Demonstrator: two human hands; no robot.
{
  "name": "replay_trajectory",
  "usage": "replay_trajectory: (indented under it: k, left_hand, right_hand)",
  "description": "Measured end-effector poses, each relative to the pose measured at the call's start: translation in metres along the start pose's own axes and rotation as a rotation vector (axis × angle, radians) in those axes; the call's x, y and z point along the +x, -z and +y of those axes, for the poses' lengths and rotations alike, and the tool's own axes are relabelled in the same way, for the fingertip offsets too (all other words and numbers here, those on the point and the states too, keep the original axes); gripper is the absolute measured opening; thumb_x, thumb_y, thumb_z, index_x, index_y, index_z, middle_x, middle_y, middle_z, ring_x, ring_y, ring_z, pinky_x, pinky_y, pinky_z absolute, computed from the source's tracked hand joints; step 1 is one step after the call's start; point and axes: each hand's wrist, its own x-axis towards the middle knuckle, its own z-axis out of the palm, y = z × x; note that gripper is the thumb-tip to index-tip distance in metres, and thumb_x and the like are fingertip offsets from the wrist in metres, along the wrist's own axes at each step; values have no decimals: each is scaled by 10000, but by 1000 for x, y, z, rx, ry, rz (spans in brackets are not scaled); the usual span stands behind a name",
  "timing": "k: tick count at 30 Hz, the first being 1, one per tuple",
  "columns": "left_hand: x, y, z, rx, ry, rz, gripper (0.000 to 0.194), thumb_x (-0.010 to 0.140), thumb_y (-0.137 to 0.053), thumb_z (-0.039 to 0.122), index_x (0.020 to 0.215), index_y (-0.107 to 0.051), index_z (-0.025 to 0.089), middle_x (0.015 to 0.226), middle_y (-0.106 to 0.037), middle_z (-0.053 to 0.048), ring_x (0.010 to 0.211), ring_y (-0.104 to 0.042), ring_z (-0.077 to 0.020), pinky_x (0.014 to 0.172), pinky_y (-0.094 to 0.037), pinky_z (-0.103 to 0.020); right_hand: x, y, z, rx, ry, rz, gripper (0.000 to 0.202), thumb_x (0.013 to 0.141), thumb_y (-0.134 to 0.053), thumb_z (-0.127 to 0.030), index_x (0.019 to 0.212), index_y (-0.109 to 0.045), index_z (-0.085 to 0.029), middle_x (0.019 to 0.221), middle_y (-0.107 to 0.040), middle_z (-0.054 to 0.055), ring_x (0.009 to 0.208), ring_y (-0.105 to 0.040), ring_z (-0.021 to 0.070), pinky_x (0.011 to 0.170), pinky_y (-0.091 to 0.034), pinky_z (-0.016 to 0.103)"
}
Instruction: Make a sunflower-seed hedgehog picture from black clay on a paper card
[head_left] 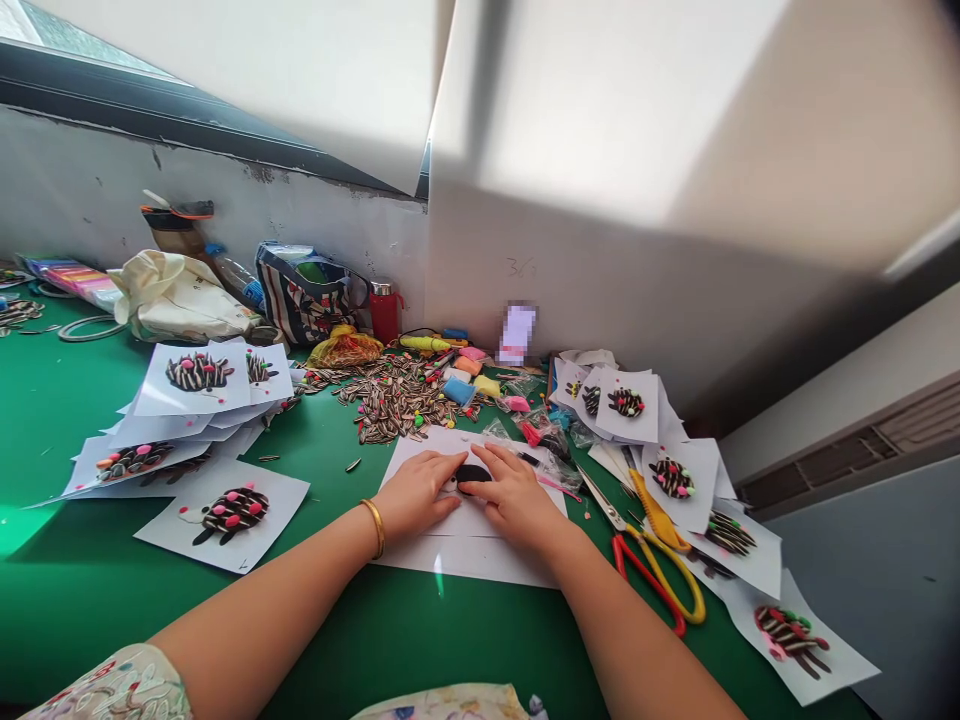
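Head view: my left hand and right hand, both loosely extended, seem to shape the black piece on the paper between them, and the next move probably needs gentle, even pressure.

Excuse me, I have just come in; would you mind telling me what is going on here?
A person has the left hand and right hand on white paper, fingers around a small black shape. Cards bearing seed-striped animals lie on both sides. Beyond the hands is a pile of striped seeds; red-and-yellow-handled scissors lie to the right.
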Motion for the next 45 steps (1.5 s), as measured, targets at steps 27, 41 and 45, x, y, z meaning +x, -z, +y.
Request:
replay_trajectory:
  k: [27, 41, 45]
  left_hand:
    - [0, -2, -2, -15, -2, 15, 646, 822, -651, 280, 1420, -431, 171, 1316, -601, -120, 1189, -526, -281, 1052, -411, -445]
    - [0, 0, -2, -29, 2, 10, 653, 821, -654, 296, 1425, -429, 192, 1309, -603, -110, 1192, -526, -281, 1051, -409, -438]
    - [0, 0, -1, -26, 10, 2, 646, 830, -647, 304, 1426, -430, 182, 1308, -603, -112, 1189, -525, -279, 1047, -411, -435]
  right_hand:
    - [1, -2, 14, 22, -33, 167, 440, 870, -577, -192, 1282, -614, -341, 1525, -397, 26, 1411, -305, 259, 1103, -325, 487]
    - [9, -9, 12, -26, -276, 114, 562, 888, -583, -442, 1426, -448, -349, 1588, -271, 29, 1439, -225, 284, 1092, -289, 506]
    - [10, -10, 14, -54, -308, 102, 562, 916, -535, -466, 1450, -413, -339, 1598, -241, 43, 1451, -194, 287, 1087, -275, 525]
